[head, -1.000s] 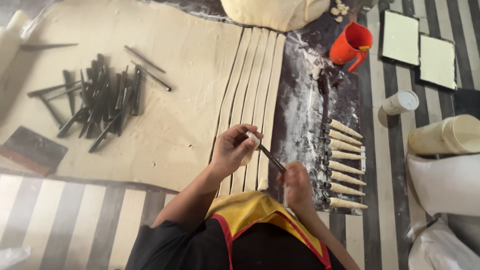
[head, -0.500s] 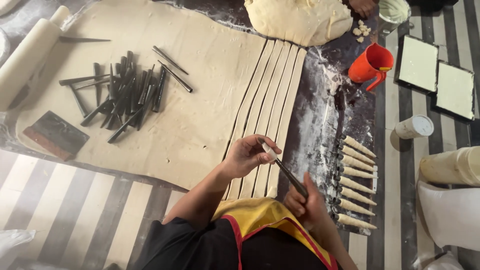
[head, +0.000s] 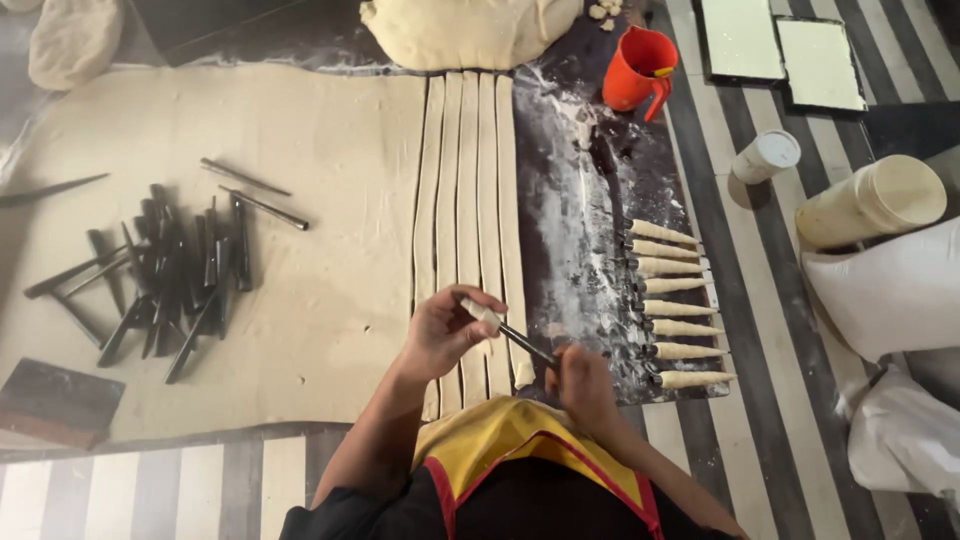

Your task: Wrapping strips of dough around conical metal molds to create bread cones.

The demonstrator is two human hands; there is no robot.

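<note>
My right hand grips the wide end of a dark metal cone mould. My left hand pinches the end of a dough strip against the mould's narrow tip. Several long cut dough strips lie side by side on the rolled dough sheet, running away from me. To the right, a row of several dough-wrapped cones rests on the floured dark board.
A heap of bare dark cone moulds lies on the sheet at left, beside a dark flat block. An orange jug, a white cup, a cream jar, two trays and white sacks stand right; a dough mound sits ahead.
The view has shifted, so everything sits more central and upright. My hands hold the same mould, and the left hand has come closer over its tip with the dough end.
</note>
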